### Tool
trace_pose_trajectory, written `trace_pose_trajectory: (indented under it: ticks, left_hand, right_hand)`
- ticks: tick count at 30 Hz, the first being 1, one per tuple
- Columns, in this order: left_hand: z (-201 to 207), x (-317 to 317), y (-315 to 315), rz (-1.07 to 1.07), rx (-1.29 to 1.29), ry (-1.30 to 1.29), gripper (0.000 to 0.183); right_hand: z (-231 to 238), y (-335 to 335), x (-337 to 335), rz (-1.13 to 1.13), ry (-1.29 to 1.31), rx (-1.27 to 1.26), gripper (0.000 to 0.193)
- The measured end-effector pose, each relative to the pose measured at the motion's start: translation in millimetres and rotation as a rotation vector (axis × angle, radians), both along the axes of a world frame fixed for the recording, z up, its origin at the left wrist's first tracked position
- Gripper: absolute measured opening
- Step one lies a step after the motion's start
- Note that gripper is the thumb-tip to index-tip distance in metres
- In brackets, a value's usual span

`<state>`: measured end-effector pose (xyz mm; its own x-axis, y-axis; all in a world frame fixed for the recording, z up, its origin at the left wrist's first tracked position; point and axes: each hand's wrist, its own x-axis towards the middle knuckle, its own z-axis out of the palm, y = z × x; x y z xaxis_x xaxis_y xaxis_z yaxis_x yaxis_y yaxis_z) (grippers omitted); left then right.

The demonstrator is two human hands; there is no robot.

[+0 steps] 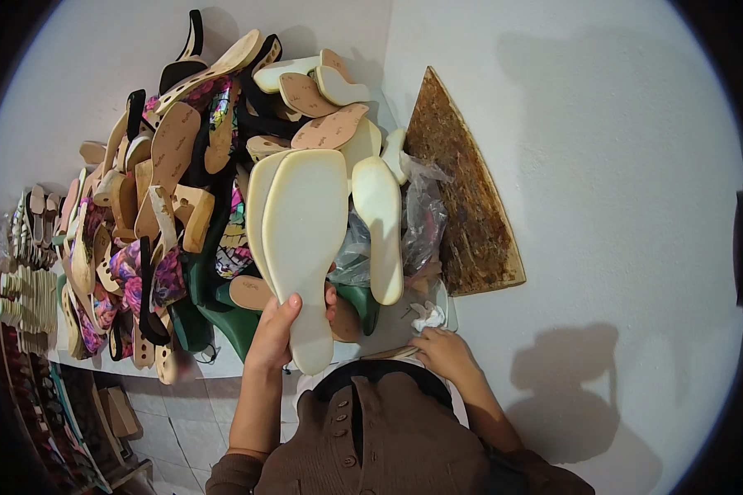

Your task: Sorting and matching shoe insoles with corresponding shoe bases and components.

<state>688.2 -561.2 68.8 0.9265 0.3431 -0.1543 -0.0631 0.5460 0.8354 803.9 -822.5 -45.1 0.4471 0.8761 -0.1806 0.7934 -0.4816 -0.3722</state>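
My left hand [274,334] is closed around the narrow ends of two cream-edged white insoles [307,239], held one over the other with the toe ends pointing away from me. Its thumb lies across the top one. At the table's near right edge, my right hand [447,355] has its fingers curled against a crumpled white cloth [429,317], which shows just past the fingertips. Another white insole [377,231] lies to the right of the held pair, beside a clear plastic bag [423,216].
A large heap of shoe parts covers the table's left, with tan insoles [176,142], flowered uppers [130,276] and green shoe lasts [233,326]. A brown-stained board [462,194] leans against the right wall. Stacked pale soles [26,299] and a shelf [74,412] stand far left.
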Motion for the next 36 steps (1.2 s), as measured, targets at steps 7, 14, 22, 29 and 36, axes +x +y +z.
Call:
trace_pose_trajectory:
  ticks: [7, 14, 22, 29, 36]
  left_hand:
    - [-6.8, -6.5, 3.8, -0.057, -0.027, -0.048, 0.067]
    - [-22.4, -15.2, 12.6, -0.049, -0.161, -0.050, 0.075]
    - [-14.3, -13.8, 32.4, -0.064, -0.250, -0.113, 0.078]
    - [-9.1, -18.5, 43.5, -0.062, -0.225, -0.040, 0.071]
    - [-20.2, -33.7, 62.8, -0.053, -0.218, -0.069, 0.067]
  right_hand:
    - [-14.5, 4.6, -3.2, 0.081, 0.008, 0.118, 0.013]
    - [6.5, 6.4, -7.1, -0.243, 0.247, 0.177, 0.017]
    - [106.8, 63.1, 30.3, -0.591, 0.662, 0.882, 0.029]
    - [117.7, 157.6, 94.3, -0.683, 0.181, 0.953, 0.029]
    - [71.7, 204.8, 92.7, -0.602, -0.407, 0.395, 0.029]
